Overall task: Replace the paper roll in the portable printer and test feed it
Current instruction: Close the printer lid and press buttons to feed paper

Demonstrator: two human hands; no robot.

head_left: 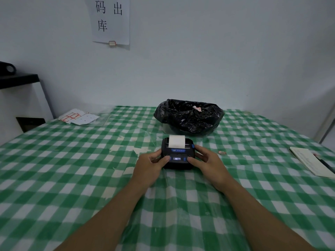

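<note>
A small black portable printer (178, 151) with blue buttons and a lit display rests on the green checked tablecloth (72, 160). A strip of white paper (176, 141) sticks up out of its top slot. My left hand (151, 164) grips the printer's left side, with the thumb on the left blue button. My right hand (206, 163) holds the right side, its thumb on the right blue button and a finger by the blue side latch.
A bin lined with a black plastic bag (188, 116) stands just behind the printer, with scrap paper inside. Label sheets (78, 116) lie at the far left, a notepad (313, 161) with a pen at the right edge, and a small scrap (222, 152) near my right hand.
</note>
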